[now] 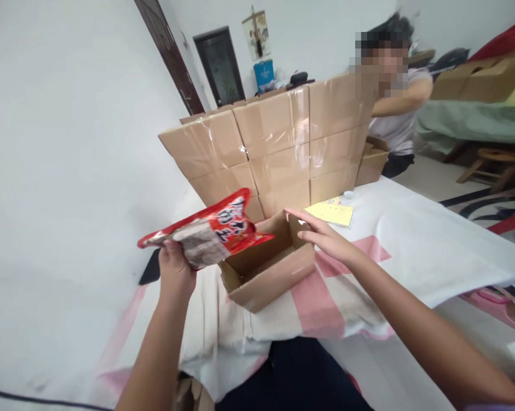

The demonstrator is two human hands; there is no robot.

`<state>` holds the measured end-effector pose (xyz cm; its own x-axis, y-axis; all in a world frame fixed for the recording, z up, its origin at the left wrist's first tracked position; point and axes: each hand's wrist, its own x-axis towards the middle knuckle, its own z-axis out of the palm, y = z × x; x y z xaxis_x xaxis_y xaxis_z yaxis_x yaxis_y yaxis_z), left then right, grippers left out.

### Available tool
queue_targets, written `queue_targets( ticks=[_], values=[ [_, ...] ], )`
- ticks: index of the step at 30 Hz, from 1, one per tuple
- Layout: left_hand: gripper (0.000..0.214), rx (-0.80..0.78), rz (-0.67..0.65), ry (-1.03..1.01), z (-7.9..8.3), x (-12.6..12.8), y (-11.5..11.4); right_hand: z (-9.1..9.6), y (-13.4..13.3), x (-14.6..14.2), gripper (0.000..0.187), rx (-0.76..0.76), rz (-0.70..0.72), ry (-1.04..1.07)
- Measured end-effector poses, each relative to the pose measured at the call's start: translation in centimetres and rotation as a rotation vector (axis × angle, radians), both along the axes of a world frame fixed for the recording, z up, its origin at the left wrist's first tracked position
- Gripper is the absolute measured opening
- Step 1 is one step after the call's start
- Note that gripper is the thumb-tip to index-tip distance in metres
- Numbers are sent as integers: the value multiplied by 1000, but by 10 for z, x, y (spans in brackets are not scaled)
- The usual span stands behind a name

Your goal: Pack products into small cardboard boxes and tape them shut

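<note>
A red snack packet point(212, 237) with a clear window and dark lettering is gripped at its near edge by my left hand point(175, 265). It is tilted and held above the left end of an open cardboard box point(276, 279). Inside the part of the box I can see, only bare cardboard shows. My right hand point(323, 234) rests against the box's right end, fingers stretched out and apart, thumb separate from them. The packet hides part of the box's left side and rear rim.
Behind the box stands a tall wall of taped cardboard cartons point(278, 148). A yellow sheet point(332, 213) lies on the white-and-pink cloth point(411, 222). Another person point(396, 114) is behind the cartons at right, near a smaller carton point(372, 162). A wooden stool point(492, 165) stands farther right.
</note>
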<state>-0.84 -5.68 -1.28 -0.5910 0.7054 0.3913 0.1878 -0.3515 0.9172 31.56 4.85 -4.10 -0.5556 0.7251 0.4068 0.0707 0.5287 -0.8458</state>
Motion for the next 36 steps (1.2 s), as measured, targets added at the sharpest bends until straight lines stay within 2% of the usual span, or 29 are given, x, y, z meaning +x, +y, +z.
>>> queue_targets(
  ticks=[3,5,8,11,14,15,17,19,20,21,22,25,27,28,30,32,33,34,36],
  values=[
    [59,-150,-172,155,16,28,-2,-13,-4,-22,61,-58,-31,104],
    [46,-300,-323,326,24,44,2,-21,-3,-31,55,-124,-79,191],
    [28,-493,-458,637,32,56,12,-28,-2,-37,54,-176,-160,344],
    [24,-664,-500,875,35,53,17,-38,-1,-36,59,-135,-260,410],
    [44,-729,-424,983,32,42,6,-50,-4,-31,58,-74,-341,445],
    [48,-700,-380,983,30,38,-1,-52,-6,-29,57,-51,-352,451],
    [38,-544,-204,946,22,28,-21,-53,-13,-27,53,-6,-358,436],
    [29,-281,12,848,5,21,-40,-50,-21,-27,49,35,-341,411],
    [32,-155,49,769,-6,18,-47,-48,-24,-28,49,51,-315,411],
    [40,-57,17,686,-18,16,-53,-46,-27,-29,50,65,-277,417],
    [50,3,-75,608,-32,16,-57,-45,-28,-31,52,76,-223,416],
    [70,19,-401,450,-65,18,-56,-49,-28,-32,63,135,-14,342],
    [73,28,-491,416,-75,19,-51,-54,-26,-32,77,172,58,312],
    [70,38,-494,415,-76,19,-48,-56,-26,-32,82,182,64,327],
    [51,67,-372,502,-69,18,-41,-59,-27,-32,76,185,10,356],
    [39,71,-146,731,-58,16,-34,-57,-30,-33,54,198,-105,324],
    [44,56,-33,887,-51,15,-30,-55,-31,-34,49,206,-169,288],
    [52,25,54,1046,-46,15,-26,-53,-32,-35,52,210,-225,245],
    [67,-95,114,1288,-36,15,-18,-49,-32,-37,66,192,-260,162]
  ],
)
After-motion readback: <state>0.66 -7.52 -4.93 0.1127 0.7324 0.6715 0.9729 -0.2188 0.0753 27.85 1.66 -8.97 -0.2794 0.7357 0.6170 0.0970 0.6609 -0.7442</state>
